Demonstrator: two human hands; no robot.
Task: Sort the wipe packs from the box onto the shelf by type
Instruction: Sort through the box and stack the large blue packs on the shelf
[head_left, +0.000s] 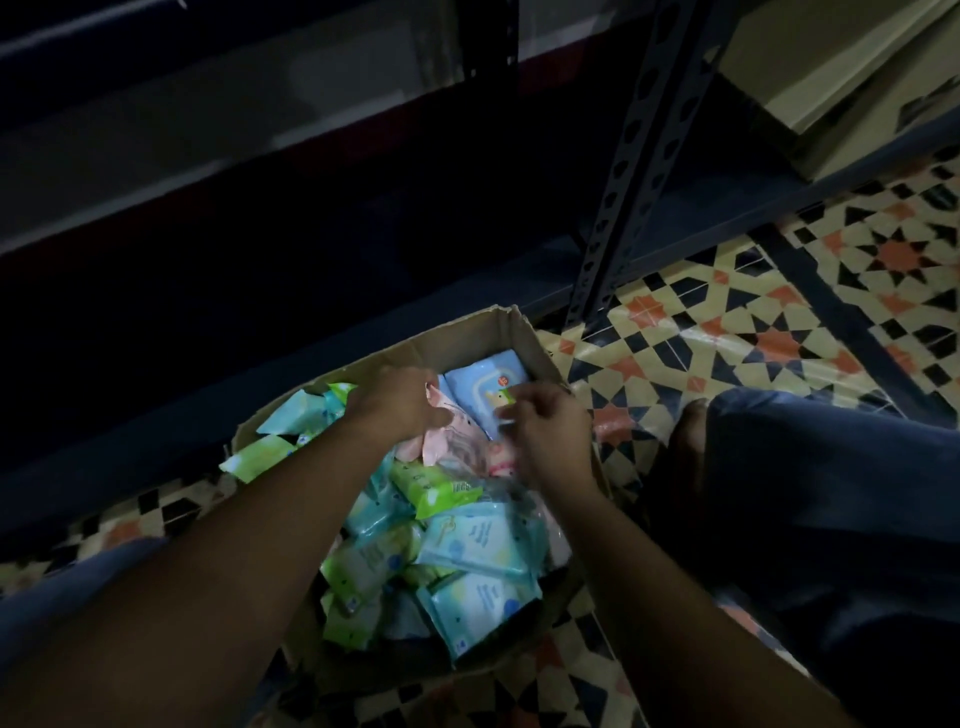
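An open cardboard box (470, 332) sits on the floor, full of several wipe packs: green ones (434, 491), light blue ones (480, 543) and pink ones (441, 441). A darker blue pack (485, 382) lies at the box's far end. My left hand (397, 400) is curled over the pink packs, fingers touching one. My right hand (550, 428) reaches in beside it, fingers pinching at the edge of the blue and pink packs. Whether either hand has a firm hold is unclear in the dim light.
A dark metal shelf (260, 171) rises just behind the box, with a slotted upright post (631, 171) to the right. The floor (779, 322) is patterned tile. My knees in blue trousers (831, 493) flank the box, the right one close to its side.
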